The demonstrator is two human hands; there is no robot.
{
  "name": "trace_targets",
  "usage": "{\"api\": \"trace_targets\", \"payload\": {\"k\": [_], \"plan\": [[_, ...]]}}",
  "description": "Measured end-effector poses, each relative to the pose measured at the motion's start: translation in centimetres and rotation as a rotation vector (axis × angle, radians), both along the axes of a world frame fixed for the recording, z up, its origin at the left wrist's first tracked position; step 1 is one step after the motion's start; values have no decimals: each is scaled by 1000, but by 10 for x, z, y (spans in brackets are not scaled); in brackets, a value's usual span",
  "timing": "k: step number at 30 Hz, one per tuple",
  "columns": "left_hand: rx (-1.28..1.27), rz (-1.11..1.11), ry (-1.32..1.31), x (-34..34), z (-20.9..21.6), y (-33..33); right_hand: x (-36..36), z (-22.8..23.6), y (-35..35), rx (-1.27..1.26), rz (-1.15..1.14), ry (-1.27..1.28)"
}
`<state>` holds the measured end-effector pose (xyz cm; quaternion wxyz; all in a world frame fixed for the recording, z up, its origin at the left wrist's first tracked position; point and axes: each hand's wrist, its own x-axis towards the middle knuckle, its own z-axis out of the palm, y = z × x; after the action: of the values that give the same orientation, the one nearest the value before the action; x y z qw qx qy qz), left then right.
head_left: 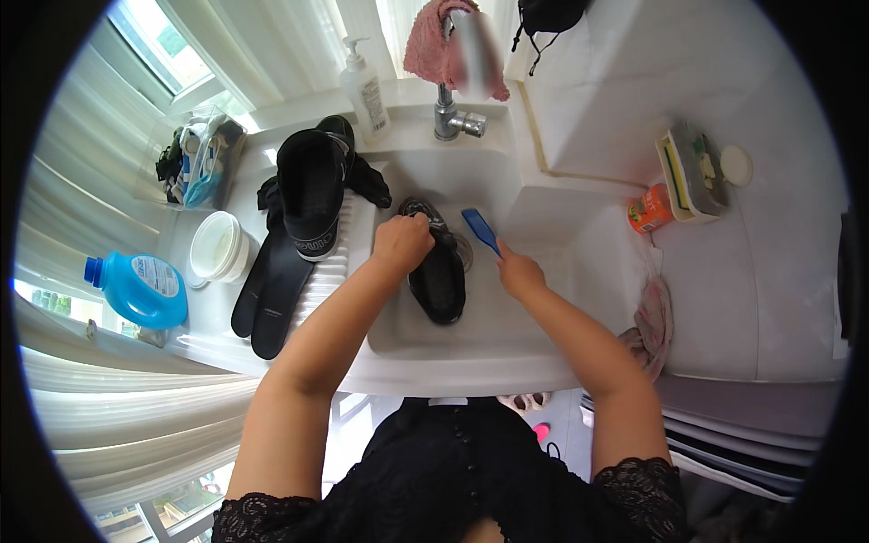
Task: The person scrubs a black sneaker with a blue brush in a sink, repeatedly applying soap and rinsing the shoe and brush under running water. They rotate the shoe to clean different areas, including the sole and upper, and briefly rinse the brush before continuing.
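A black shoe (pixel 439 288) lies in the white sink basin (pixel 534 330), its opening facing up. My left hand (pixel 405 241) is closed on the shoe's left side near its far end. In my right hand (pixel 520 271) is the handle of a blue brush (pixel 482 230), held just right of the shoe and apart from it; the bristles cannot be made out. On the ribbed washboard to the left sits another black shoe (pixel 310 181) with a light sole edge. Two black insoles (pixel 273 288) lie beside it, near the front edge.
Left of the basin stand a white tub (pixel 217 249), a blue detergent bottle (pixel 145 290) and a clear box (pixel 201 158) of small items. Behind are a white pump bottle (pixel 365 95) and the faucet (pixel 446 119), a pink cloth (pixel 430 41) over it. An orange can (pixel 650 210) is at right.
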<state>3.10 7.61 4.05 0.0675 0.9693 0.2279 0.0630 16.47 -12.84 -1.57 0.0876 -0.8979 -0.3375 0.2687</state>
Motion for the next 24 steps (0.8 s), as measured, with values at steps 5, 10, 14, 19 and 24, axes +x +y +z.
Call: {"api": "trace_targets", "payload": {"k": [5, 10, 14, 19, 24], "plan": [[-64, 129, -25, 12, -7, 9, -8, -63, 14, -131, 146, -67], [-100, 143, 14, 22, -8, 0, -19, 9, -69, -389, 247, 69], [-228, 162, -14, 23, -18, 2, -7, 91, -112, -320, 229, -14], [-323, 170, -16, 16, -19, 8, -43, 162, -93, -112, 260, 17], [-346, 217, -22, 12, -37, 0, -64, 69, -12, 1, 365, 32]]}}
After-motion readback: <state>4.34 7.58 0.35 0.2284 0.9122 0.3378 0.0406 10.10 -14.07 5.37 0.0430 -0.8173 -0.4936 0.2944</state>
